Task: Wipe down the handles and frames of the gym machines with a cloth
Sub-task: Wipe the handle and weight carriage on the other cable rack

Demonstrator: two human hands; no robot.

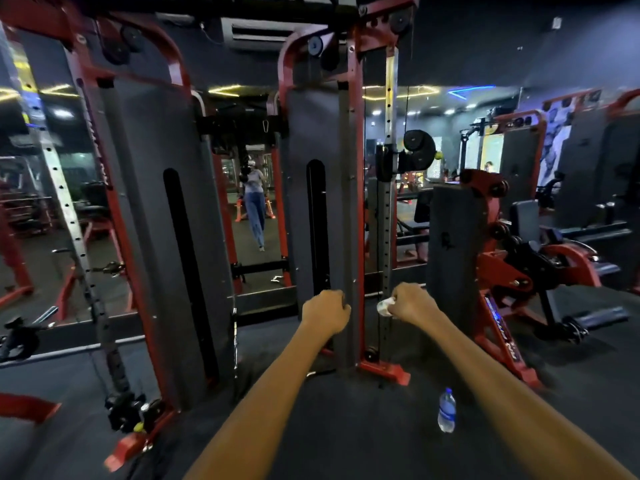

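While bunched in right hand (410, 303), cloth (385, 306) nr upright (348, 237).

The cable machine frame (349, 209) stands at frame centre, a water bottle (446, 410) on the floor (346, 427) at lower right, another machine (502, 258) at right.

Clear plastic water bottle (446, 410) w/ blue cap and label stands upright on the dark floor (346, 427), foreground right. Wall mirror (254, 188) in the bkgd reflects a person (254, 206) in light top and jeans. Yellow and blue ceiling light strips (471, 90) glow farther back.
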